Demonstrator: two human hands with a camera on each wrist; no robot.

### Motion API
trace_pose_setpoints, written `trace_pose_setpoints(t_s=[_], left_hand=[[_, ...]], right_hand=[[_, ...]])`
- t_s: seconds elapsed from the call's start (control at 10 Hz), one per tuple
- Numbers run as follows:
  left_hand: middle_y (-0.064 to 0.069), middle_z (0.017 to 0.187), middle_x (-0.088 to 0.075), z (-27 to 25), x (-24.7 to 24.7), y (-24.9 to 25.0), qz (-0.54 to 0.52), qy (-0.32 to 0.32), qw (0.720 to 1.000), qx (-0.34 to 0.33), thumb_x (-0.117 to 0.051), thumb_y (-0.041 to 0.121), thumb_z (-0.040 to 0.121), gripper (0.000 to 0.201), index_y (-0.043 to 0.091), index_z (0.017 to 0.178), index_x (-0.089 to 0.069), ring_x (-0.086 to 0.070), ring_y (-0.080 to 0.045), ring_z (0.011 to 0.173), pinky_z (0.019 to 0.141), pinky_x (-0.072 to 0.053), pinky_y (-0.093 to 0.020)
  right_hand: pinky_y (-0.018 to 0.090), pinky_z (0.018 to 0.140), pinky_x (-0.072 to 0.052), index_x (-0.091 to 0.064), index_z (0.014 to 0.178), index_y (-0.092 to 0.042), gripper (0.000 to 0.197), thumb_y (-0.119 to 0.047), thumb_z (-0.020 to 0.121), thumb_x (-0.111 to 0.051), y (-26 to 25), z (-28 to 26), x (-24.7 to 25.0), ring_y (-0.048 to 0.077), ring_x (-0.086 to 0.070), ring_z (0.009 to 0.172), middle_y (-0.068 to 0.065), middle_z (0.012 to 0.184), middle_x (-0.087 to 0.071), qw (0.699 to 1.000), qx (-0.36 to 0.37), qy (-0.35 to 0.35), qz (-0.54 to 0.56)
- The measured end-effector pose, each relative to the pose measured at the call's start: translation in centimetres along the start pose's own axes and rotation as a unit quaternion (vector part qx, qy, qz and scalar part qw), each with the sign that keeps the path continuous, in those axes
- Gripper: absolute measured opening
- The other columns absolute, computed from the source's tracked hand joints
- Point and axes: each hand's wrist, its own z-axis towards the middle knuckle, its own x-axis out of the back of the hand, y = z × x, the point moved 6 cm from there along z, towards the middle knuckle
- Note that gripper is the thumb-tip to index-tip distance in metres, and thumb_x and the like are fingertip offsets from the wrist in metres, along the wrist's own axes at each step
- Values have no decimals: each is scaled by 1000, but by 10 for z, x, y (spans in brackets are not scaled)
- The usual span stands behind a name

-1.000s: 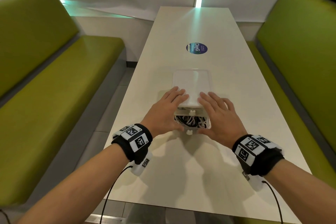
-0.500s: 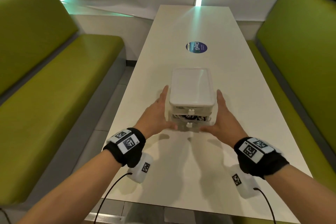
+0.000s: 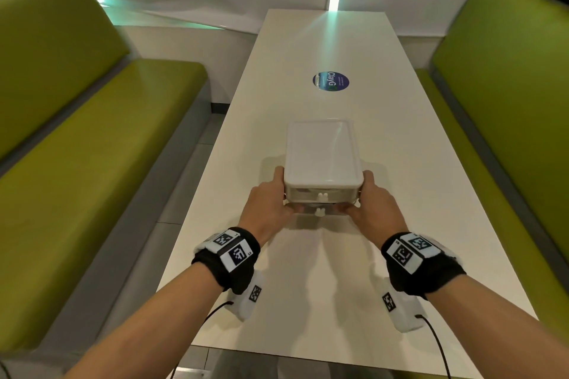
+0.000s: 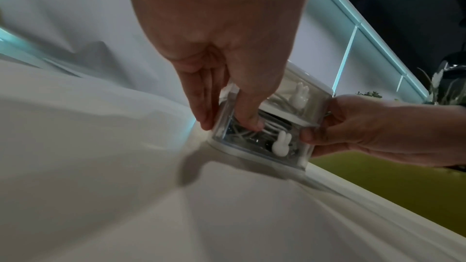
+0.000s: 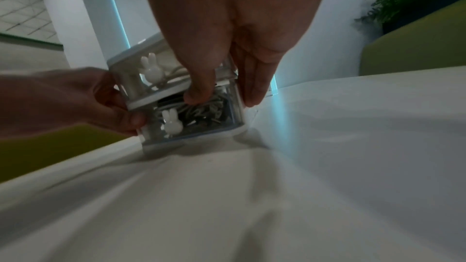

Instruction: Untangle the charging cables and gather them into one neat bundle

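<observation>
- The left hand [image 3: 267, 205] and right hand [image 3: 375, 204] clasp a small two-drawer box [image 3: 322, 157] from either side, fingers along its side walls and thumbs curled onto the clear front. In my judgement this steadies it so a drawer can be drawn out.
- The charging cables [image 5: 201, 111] lie inside the lower drawer [image 4: 262, 138], a grey and white tangle seen through the clear front; the upper drawer [image 4: 292, 95] shows pale cable loops too.
- Each drawer has a white rabbit-shaped knob [image 4: 281, 143] — neither hand is on one, so both drawers look closed and untangling has not begun.
- The box stands on the long white bench [image 3: 323, 286], near the person's end.
- Around it: a round blue sticker [image 3: 331, 82] further up the bench, and green seats [image 3: 101, 157] on both sides — none of it blocks the hands.
- What stands in the way is the box itself: the cables stay shut in until the drawer comes open.
</observation>
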Motion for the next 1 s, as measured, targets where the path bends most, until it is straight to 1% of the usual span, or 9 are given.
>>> trace_pose_setpoints(t_s=[0.2, 0.3, 0.4, 0.5, 0.6, 0.7, 0.8, 0.9, 1.0], left_hand=[[-4, 89, -71, 6, -3, 2, 20, -11, 1000, -6, -75, 34, 79, 53, 16, 114, -40, -67, -29, 81, 72, -51, -40], [0, 100, -70, 3, 2, 5, -4, -36, 999, -2, -77, 42, 76, 58, 16, 115, -43, -68, -21, 90, 76, -52, -35], [-2, 105, -71, -2, 3, 6, -25, -37, 999, 7, -74, 41, 79, 49, 17, 111, -45, -69, -22, 94, 77, -51, -33], [-1, 98, -73, 0, 0, 9, -18, -19, 1000, 1, -70, 37, 83, 39, 18, 105, -44, -68, -26, 88, 69, -47, -31], [-2, 93, -73, 12, -5, 12, -10, -14, 1000, 4, -65, 29, 86, 32, 16, 105, -44, -66, -30, 84, 70, -49, -36], [-5, 91, -72, 28, -8, 14, -10, -9, 1000, 11, -66, 32, 85, 35, 15, 108, -45, -65, -31, 83, 70, -49, -38], [-7, 96, -70, 37, -10, 16, -10, -24, 999, 25, -68, 37, 84, 41, 15, 111, -45, -65, -32, 88, 68, -46, -34], [-12, 108, -68, 39, -5, 20, 17, -27, 999, 28, -69, 44, 83, 55, 13, 121, -45, -64, -32, 99, 73, -44, -32], [-14, 114, -66, 26, 9, 25, 50, -19, 998, 44, -65, 54, 82, 65, 10, 127, -46, -61, -32, 103, 76, -41, -32]], right_hand=[[30, 68, -37, -39, 127, -10, 52, -28, 88, -68, -5, -4, -1, 32, -61, 96, 9, 106, -63, 1000, 0, -12, 5], [27, 72, -42, -38, 132, -16, 62, -35, 84, -72, -3, -7, 1, 21, -61, 96, -5, 102, -60, 999, 12, -12, 36], [32, 83, -52, -40, 132, -17, 55, -36, 88, -67, 4, -10, 3, 15, -61, 99, -8, 106, -61, 997, 4, -15, 71], [41, 80, -55, -44, 117, -17, 40, -38, 90, -63, 10, -6, 5, 23, -66, 97, 2, 107, -68, 998, 3, -6, 61], [39, 76, -53, -44, 113, -16, 37, -39, 90, -62, 9, 4, 9, 24, -65, 92, 2, 104, -67, 999, -4, 1, 54], [41, 78, -53, -43, 114, -15, 38, -37, 90, -63, 11, 18, 13, 28, -65, 94, 6, 107, -68, 999, -21, 5, 46], [44, 84, -53, -43, 119, -14, 44, -38, 89, -65, 13, 27, 15, 29, -65, 101, 10, 115, -67, 998, -43, -15, 42], [36, 84, -50, -41, 131, -12, 60, -41, 87, -68, 6, 26, 21, 30, -61, 108, 11, 121, -64, 998, -45, -21, 32], [36, 86, -45, -36, 138, -7, 71, -44, 86, -68, -3, 11, 33, 33, -57, 114, 15, 129, -58, 998, -59, 13, 19]])
